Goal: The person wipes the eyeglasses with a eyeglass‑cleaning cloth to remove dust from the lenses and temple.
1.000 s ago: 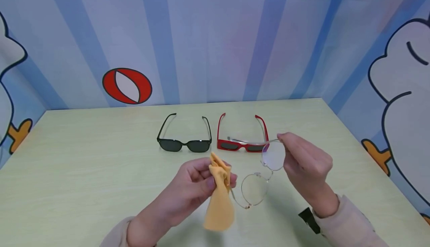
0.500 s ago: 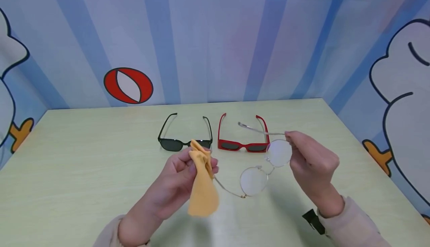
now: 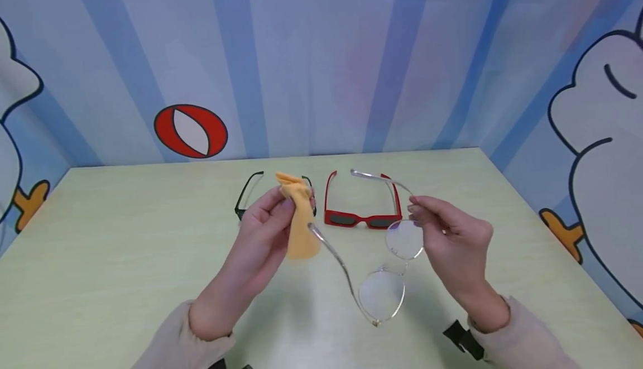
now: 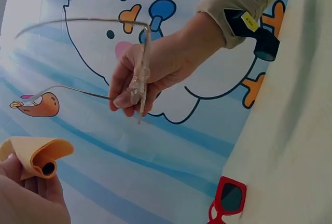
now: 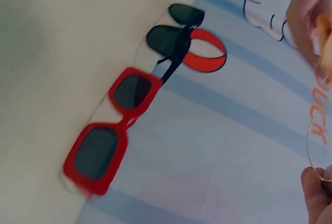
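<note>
A yellow cloth (image 3: 302, 218) is pinched between thumb and fingers of my left hand (image 3: 266, 221), its lower part hanging down. Opposite, my right hand (image 3: 454, 240) pinches a pair of thin-framed round eyeglasses (image 3: 382, 295) near one hinge. The eyeglasses hang tilted above the table, both temples spread. One temple's tip overlaps the cloth in the head view; in the left wrist view the eyeglasses (image 4: 145, 68) stand apart from the rolled cloth (image 4: 44, 156). At the right wrist view's edge, the right thumb (image 5: 313, 187) meets the thin wire frame.
Red-framed sunglasses (image 3: 361, 220) lie unfolded on the pale table (image 3: 125, 246), behind the hands. To their left, black sunglasses (image 3: 241, 211) are mostly covered by the left hand and cloth. A blue striped backdrop (image 3: 311, 62) with cartoon figures encloses the back and sides.
My left hand has moved left and up with the cloth, away from the eyeglasses' near temple, whose tip now shows free. The right hand has turned the eyeglasses slightly.
</note>
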`<state>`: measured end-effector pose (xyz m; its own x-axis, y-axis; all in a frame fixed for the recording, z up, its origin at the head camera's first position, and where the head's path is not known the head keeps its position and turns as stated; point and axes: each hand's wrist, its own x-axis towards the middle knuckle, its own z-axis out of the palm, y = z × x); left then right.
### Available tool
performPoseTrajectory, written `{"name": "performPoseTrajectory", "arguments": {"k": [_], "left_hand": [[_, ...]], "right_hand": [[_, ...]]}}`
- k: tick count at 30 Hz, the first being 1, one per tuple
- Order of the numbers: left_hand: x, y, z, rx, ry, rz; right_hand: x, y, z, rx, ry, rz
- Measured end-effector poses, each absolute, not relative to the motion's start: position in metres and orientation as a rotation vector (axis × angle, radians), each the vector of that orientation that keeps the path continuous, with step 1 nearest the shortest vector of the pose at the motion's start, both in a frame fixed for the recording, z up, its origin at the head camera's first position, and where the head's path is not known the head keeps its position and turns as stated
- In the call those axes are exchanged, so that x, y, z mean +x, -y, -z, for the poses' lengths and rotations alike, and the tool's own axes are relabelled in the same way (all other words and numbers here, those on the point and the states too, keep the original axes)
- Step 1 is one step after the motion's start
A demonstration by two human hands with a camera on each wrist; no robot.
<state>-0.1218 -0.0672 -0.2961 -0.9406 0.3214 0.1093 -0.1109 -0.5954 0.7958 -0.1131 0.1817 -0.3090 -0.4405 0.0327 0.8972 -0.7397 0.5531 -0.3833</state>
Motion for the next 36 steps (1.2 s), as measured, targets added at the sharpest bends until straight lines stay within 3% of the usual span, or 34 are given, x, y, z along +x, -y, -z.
{"name": "performPoseTrajectory", "arguments": {"k": [5, 15, 21, 36], "left_hand": [[-0.137, 0.029, 0.294, 0.358, -1.43, -2.64], [-0.138, -0.004, 0.299, 0.988, -2.193, -2.09], [-0.137, -0.001, 0.3, 1.205, -2.447, -2.109], [-0.137, 0.016, 0.274, 1.073, -2.119, -2.408]], "right_hand": [[-0.109, -0.159, 0.303, 0.576, 1.904, -1.12], [-0.109, -0.147, 0.301, 0.559, 1.955, -1.234], [-0.112, -0.143, 0.305, 0.609, 1.971, -1.218], [-0.109, -0.14, 0.3, 0.659, 1.981, -1.183]]}}
